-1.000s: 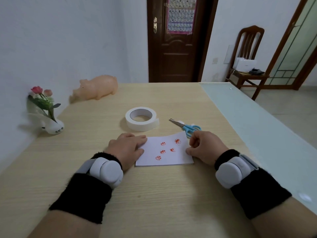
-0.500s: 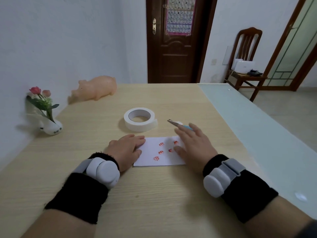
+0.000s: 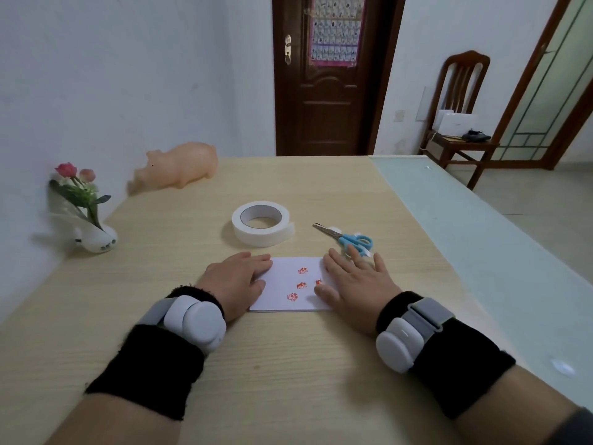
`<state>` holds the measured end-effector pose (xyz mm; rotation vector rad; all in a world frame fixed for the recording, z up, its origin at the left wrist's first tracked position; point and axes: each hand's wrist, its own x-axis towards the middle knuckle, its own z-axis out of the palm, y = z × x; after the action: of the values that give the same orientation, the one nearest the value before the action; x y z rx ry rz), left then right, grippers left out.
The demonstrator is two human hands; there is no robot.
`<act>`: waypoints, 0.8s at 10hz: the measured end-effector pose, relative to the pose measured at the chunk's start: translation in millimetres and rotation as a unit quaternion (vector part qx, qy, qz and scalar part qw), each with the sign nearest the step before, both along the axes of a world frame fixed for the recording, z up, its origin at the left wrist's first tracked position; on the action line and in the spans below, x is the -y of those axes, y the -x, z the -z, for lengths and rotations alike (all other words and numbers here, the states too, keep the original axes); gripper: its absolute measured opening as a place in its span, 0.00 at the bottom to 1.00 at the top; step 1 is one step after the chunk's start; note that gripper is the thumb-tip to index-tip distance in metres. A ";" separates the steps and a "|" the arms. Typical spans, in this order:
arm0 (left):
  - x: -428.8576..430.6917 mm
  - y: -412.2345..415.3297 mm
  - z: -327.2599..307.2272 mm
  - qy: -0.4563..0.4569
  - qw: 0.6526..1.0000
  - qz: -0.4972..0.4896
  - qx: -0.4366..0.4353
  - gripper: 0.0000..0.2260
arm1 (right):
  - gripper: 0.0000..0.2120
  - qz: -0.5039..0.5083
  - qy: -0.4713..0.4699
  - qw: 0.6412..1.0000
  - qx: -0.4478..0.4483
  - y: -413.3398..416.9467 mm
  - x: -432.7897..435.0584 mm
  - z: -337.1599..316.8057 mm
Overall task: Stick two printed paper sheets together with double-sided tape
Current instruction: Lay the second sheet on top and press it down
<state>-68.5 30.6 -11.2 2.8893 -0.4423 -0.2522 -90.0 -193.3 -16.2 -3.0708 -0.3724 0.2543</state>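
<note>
White vase of pink flowers [image 3: 96, 244] stands far left on the pale wooden table [image 3: 288, 364]; peach pig figurine [image 3: 179, 167] sits behind it by the wall; left hand [image 3: 236, 281] lies flat, fingers straight, pressing the left edge of the white paper sheets with red prints [image 3: 290, 284] at table centre; white roll of double-sided tape [image 3: 260, 223] rests just beyond; right hand [image 3: 356, 289] lies flat, fingers spread, on the sheets' right side, gripping nothing; blue-handled scissors [image 3: 348, 237] lie near its fingertips.

— Where do the paper sheets [image 3: 290, 284] lie?
— Stacked flat on the desk [image 3: 288, 364], white, small red prints facing up, just nearer than the scissors [image 3: 349, 239].
— And the tape roll [image 3: 261, 223]?
— White, lying flat, left of the scissors.
</note>
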 end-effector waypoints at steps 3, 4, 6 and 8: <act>0.2 2.2 -1.5 -0.005 1.000 0.002 -0.027 0.23 | 0.33 0.011 0.032 0.999 0.011 -0.5 8.4 3.1; 10.0 3.2 -4.9 -0.021 1.000 -0.013 0.006 0.23 | 0.34 0.012 0.035 0.999 0.011 -1.4 7.9 4.3; 41.3 9.5 3.1 -0.072 0.997 0.035 0.011 0.27 | 0.34 0.013 0.032 0.999 0.013 -1.6 7.7 4.2; 32.2 12.9 7.4 -0.095 0.995 0.023 -0.009 0.29 | 0.33 0.012 0.023 1.000 0.012 -1.3 8.8 3.4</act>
<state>-81.4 -1.7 -18.5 3.0611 -0.5076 -0.3436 -88.7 -202.1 -19.6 -3.1242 -0.3341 0.2295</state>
